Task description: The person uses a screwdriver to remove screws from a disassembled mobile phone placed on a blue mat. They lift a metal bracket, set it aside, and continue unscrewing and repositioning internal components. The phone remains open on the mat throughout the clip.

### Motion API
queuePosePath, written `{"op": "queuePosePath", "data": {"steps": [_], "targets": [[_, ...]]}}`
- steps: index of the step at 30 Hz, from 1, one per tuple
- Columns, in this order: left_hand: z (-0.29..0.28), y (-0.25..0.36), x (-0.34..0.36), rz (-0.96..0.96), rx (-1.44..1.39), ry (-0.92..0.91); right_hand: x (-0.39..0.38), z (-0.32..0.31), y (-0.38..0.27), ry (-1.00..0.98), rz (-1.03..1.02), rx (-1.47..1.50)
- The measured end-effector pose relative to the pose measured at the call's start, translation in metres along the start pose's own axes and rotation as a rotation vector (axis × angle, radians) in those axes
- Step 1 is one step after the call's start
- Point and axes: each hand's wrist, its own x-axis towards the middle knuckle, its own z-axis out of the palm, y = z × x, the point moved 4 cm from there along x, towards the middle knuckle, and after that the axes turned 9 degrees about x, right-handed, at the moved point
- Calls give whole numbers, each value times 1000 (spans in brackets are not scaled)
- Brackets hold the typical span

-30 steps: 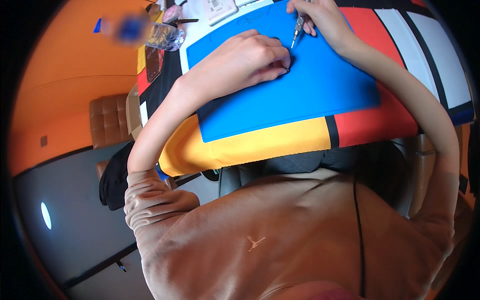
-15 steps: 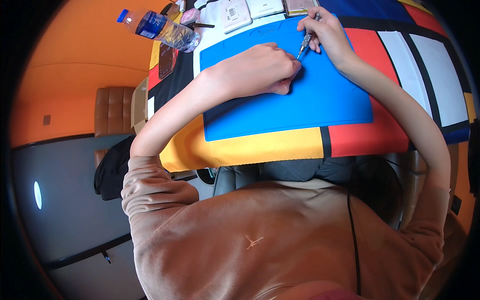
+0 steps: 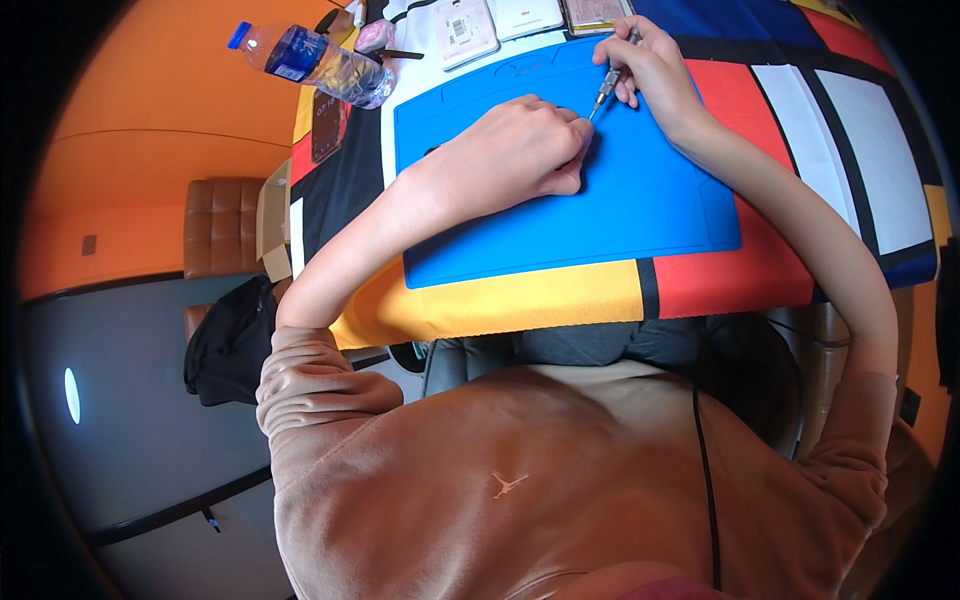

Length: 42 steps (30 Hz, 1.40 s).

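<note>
My right hand [image 3: 645, 70] grips a slim metal precision screwdriver [image 3: 606, 88], its thin shaft slanting down and left. The screwdriver's tip ends close to the fingers of my left hand [image 3: 535, 145]. That left hand is closed, knuckles up, low over the blue mat [image 3: 660, 215]; whatever its fingers pinch is hidden beneath them. A small dark piece [image 3: 433, 150] shows on the mat beside my left wrist, mostly covered by it.
A water bottle [image 3: 310, 65] with a blue cap tilts at the upper left, near a phone [image 3: 328, 125]. Flat pale boxed items [image 3: 466, 32] lie along the mat's far edge. A pink object [image 3: 375, 37] sits by the bottle. The colour-blocked tablecloth [image 3: 730, 285] surrounds the mat.
My left hand has shifted slightly left and down, uncovering a little more of the screwdriver's shaft end. The right hand keeps nearly the same grip. The whole view has shifted slightly.
</note>
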Motion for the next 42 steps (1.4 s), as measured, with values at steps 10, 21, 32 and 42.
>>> {"op": "queuePosePath", "data": {"steps": [10, 21, 32, 42], "targets": [[5, -71, -4, -86, -145, 74, -1, -2, 1, 20, 1, 33], [49, -148, 7, -235, -318, 199, -10, 10, -20, 16, 38, -11], [22, -68, -42, -244, -106, 137, -12, 11, -18, -1, -5, -11], [50, -38, -52, -252, -52, 476, -8, -6, -12, 13, 20, -57]]}}
